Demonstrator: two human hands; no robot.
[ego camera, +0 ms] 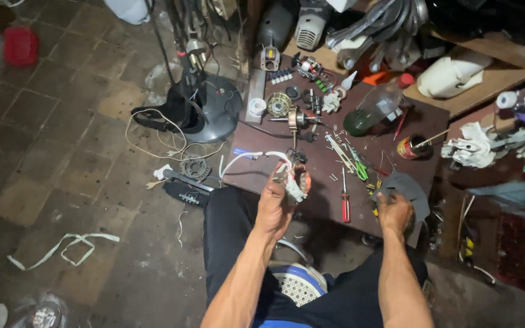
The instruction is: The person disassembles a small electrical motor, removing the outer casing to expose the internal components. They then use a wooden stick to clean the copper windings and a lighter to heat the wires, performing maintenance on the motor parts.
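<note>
My left hand [274, 203] grips a copper motor winding [296, 181], white leads half hidden. Right hand [394, 212] fisted at the dark wooden table [262, 173] edge; contents unclear.

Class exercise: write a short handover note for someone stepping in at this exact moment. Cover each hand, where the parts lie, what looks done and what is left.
Left hand: closed around a small motor winding with white wires, held above the near edge of the brown work board.
Right hand: down at the board's near right edge on a grey cloth; whether it grips anything cannot be told.
Red-handled screwdriver and green-handled pliers lie between the hands.
Done: fan apart; its base is on the floor.
Left: parts lie scattered, unassembled.
</note>
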